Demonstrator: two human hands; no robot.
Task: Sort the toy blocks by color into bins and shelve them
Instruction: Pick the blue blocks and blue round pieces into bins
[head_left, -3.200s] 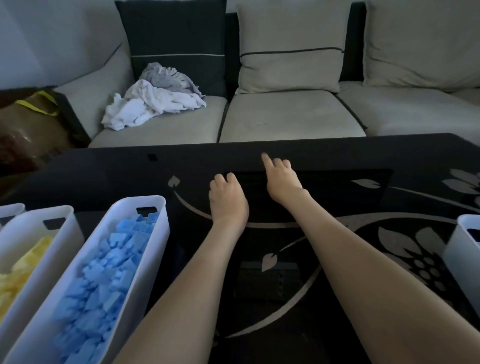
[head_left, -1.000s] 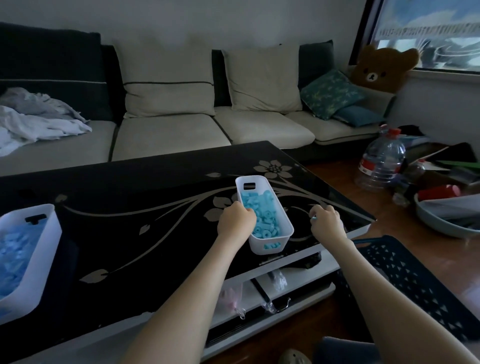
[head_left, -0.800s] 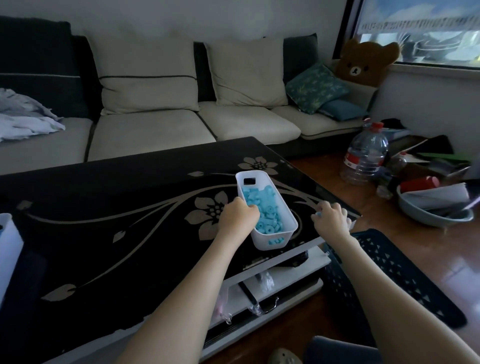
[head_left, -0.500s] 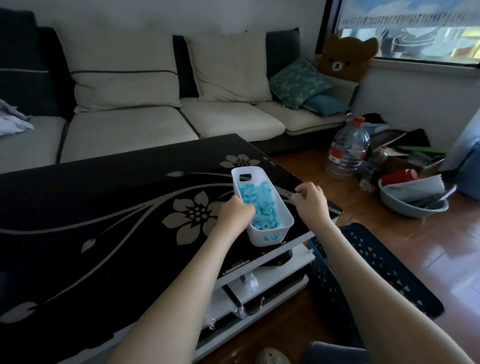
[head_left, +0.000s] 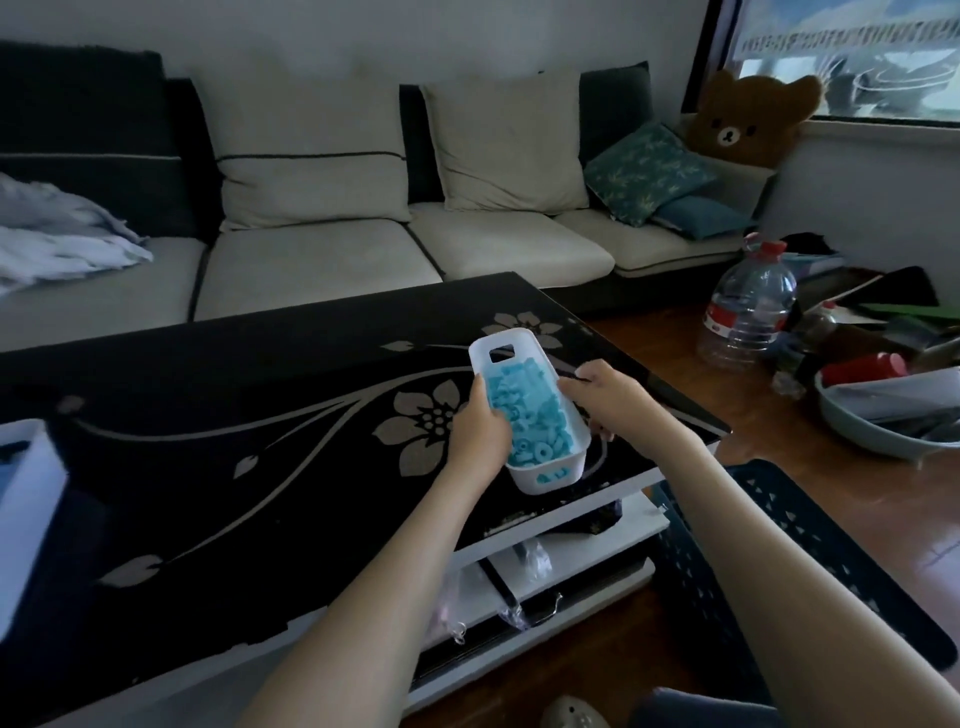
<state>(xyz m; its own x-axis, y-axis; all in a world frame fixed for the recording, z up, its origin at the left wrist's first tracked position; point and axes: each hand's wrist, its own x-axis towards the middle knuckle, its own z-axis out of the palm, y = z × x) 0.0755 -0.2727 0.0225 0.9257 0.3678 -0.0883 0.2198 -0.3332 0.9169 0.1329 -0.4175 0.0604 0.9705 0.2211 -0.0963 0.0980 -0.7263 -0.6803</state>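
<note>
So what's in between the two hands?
The white bin of turquoise blocks, held on either side by the left hand and right hand, in the head view.

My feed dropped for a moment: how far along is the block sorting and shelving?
Done: the white bin holds only turquoise blocks, so that colour looks sorted. In hand: the left hand and right hand grip its long sides at a corner of the table. Left: it is not yet on a shelf, and a second bin waits at the left edge.

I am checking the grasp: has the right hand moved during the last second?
Yes. The right hand left the edge of the table and went leftward to the white bin; it now grips its right wall.
</note>
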